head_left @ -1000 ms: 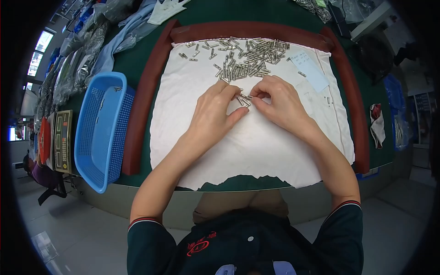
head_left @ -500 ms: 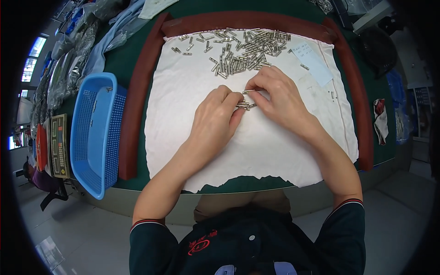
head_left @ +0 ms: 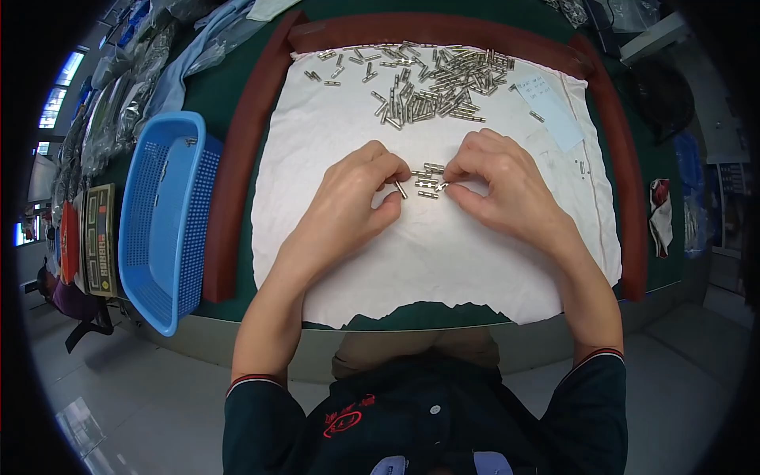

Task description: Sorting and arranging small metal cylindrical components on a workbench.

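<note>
My left hand [head_left: 348,194] is over the white cloth, with a short silvery metal pin [head_left: 400,189] between its thumb and forefinger. Facing it, my right hand [head_left: 507,178] pinches another small metal pin [head_left: 441,188], partly covered by the fingertips. Between the two hands a small group of metal pins [head_left: 427,183] lies roughly side by side on the cloth. Farther off is a large loose heap of the same pins [head_left: 443,83], spread across the far part of the cloth.
Dark red wooden bars [head_left: 443,33] frame the white cloth [head_left: 380,269] on three sides. A blue plastic basket [head_left: 162,237] with a few pins stands at the left. A pale blue paper slip [head_left: 554,115] lies at the far right, and bagged items [head_left: 119,95] are piled far left.
My hands have moved apart, the left one leftward and the right one slightly rightward. The small group of pins between them now shows more fully. The view has shifted a little.
</note>
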`<action>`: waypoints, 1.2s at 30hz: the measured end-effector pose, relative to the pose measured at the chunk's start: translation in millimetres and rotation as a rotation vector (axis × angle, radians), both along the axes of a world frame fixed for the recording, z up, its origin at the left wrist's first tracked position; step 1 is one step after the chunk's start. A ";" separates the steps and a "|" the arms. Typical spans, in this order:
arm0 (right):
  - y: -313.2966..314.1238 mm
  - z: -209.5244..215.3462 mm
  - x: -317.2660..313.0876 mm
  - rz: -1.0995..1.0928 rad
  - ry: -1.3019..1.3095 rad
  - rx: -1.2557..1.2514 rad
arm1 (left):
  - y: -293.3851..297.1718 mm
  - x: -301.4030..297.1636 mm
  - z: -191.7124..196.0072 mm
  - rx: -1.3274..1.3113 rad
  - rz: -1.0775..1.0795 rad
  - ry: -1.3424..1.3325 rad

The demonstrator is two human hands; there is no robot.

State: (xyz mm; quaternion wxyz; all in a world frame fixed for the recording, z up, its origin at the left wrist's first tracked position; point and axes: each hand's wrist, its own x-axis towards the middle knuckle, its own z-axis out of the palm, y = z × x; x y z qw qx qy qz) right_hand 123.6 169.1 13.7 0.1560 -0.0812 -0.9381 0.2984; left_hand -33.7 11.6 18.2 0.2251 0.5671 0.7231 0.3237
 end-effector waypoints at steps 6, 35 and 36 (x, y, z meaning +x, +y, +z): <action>-6.4 4.3 2.1 0.029 -0.078 0.058 | -0.5 -0.4 -1.2 -0.002 0.017 0.005; -23.5 -2.6 -1.1 -0.053 -0.064 -0.055 | -4.8 4.3 6.1 -0.015 -0.046 -0.013; -23.4 -3.3 -1.3 -0.055 -0.064 -0.054 | -5.4 2.0 7.9 -0.055 -0.035 0.068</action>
